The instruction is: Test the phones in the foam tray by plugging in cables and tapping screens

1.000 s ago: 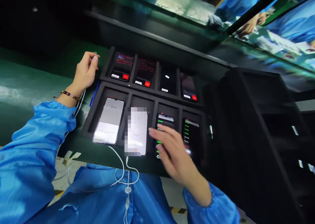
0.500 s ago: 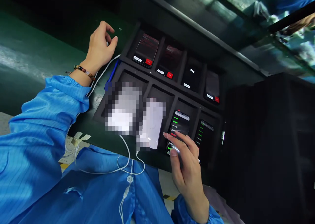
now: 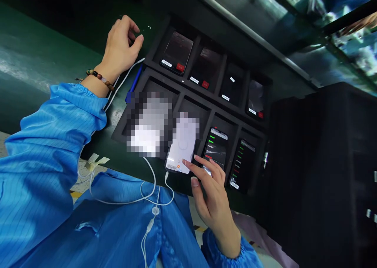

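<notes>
My right hand (image 3: 213,191) is open, palm down, with its index fingertip at the lower part of a bright-screened smartphone (image 3: 184,142). Whether the fingertip presses the glass I cannot tell. Its other fingers spread over a dark-screened phone (image 3: 217,144) with green and red lines of text. My left hand (image 3: 122,46) rests beside the tray's far left corner, fingers loosely curled and thumb apart, nothing visible in it. The black compartment tray (image 3: 182,88) holds phones in two rows. Another bright phone (image 3: 147,136) at the near left is pixelated.
In the far row lie several dark phones (image 3: 178,48) with white labels. At the near right is another phone (image 3: 243,164) showing text. White cables (image 3: 154,181) hang at the front edge; one is taped (image 3: 96,162). A blue pen (image 3: 134,85) lies left. Black stacked trays (image 3: 312,162) stand right.
My right hand has moved left, from above the dark text-screen phone to the lower part of the bright phone. My left hand stays beside the tray; the view has shifted slightly.
</notes>
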Demonstrator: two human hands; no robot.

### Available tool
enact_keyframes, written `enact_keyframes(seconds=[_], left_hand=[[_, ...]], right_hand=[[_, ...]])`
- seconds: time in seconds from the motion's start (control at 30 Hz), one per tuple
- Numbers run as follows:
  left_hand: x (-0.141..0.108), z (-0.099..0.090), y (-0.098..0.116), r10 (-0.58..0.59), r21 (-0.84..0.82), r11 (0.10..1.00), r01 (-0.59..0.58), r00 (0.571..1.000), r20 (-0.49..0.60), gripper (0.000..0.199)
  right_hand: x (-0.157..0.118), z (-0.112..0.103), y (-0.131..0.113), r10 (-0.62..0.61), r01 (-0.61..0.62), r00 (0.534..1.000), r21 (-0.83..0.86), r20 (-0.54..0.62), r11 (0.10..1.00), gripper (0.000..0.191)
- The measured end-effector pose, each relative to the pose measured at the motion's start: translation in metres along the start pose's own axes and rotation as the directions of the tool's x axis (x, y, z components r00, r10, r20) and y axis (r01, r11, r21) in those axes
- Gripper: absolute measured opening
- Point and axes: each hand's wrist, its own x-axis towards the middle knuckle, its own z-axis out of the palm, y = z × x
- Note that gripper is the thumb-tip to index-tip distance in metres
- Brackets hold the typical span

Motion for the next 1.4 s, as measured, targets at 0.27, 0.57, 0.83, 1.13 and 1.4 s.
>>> enact_keyframes(seconds=[0.27, 0.57, 0.83, 1.13, 1.4], left_hand=[[0.0, -0.001, 0.002, -0.056, -0.006, 0.998, 0.056, 0.998, 0.035, 0.021], [0.001, -0.001, 0.0, -0.056, -0.028, 0.998, 0.058, 0.997, 0.051, 0.021], [0.006, 0.005, -0.009, -0.045, -0.003, 0.999, 0.045, 0.999, 0.013, 0.024], [0.003, 0.004, -0.007, -0.053, -0.039, 0.998, 0.054, 0.998, 0.02, 0.019], [0.002, 0.005, -0.001, -0.092, -0.038, 0.995, 0.093, 0.995, 0.025, 0.019]], right_hand=[[-0.003, -0.006, 0.003, 0.061, -0.065, 0.991, -0.027, -0.117, 0.998, 0.043], [-0.002, -0.005, 0.002, 0.01, -0.011, 0.993, -0.003, -0.121, 1.0, 0.04], [-0.002, 0.0, -0.033, 0.148, -0.134, 0.983, 0.123, -0.112, 0.983, 0.015], [0.001, 0.048, -0.062, 0.472, -0.472, 0.88, 0.211, 0.053, 0.856, 0.048], [0.009, 0.059, -0.059, 0.43, -0.421, 0.903, 0.186, -0.007, 0.888, 0.05]])
